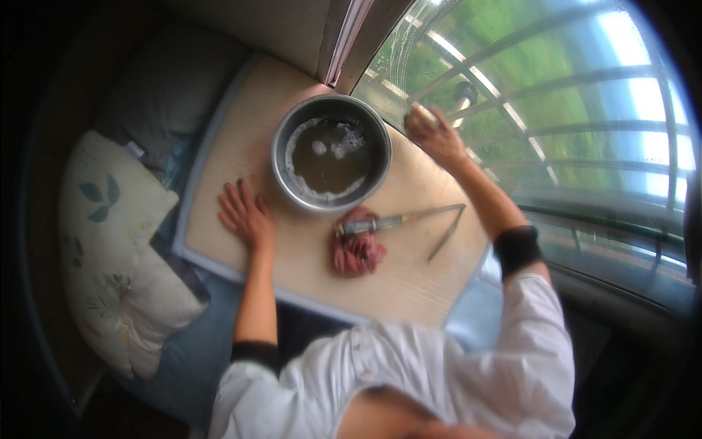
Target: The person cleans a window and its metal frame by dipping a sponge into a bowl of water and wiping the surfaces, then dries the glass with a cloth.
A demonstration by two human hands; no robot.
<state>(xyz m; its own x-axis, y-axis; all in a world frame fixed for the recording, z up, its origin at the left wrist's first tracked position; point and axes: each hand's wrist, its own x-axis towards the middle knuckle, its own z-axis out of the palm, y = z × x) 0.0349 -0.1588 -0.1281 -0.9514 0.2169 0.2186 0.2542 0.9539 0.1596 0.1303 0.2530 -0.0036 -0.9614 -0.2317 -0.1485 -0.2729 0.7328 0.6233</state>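
My left hand (247, 213) lies flat, fingers spread, on the pale wooden board (409, 278), just left of a metal basin (281, 139) of murky soapy water. My right hand (433, 134) reaches up to the window glass (526, 95) and is closed around a small pale sponge or cloth (418, 112) pressed against the pane. Between my arms on the board lies a reddish-pink crumpled rag (356, 249) with a long-handled squeegee-like tool (409, 218) resting on it.
A curved window with bars outside fills the upper right. A floral pillow (110, 249) and a grey pillow (168, 88) sit on the bed at left. A blue mat edge (212, 267) borders the board. My white sleeves fill the bottom.
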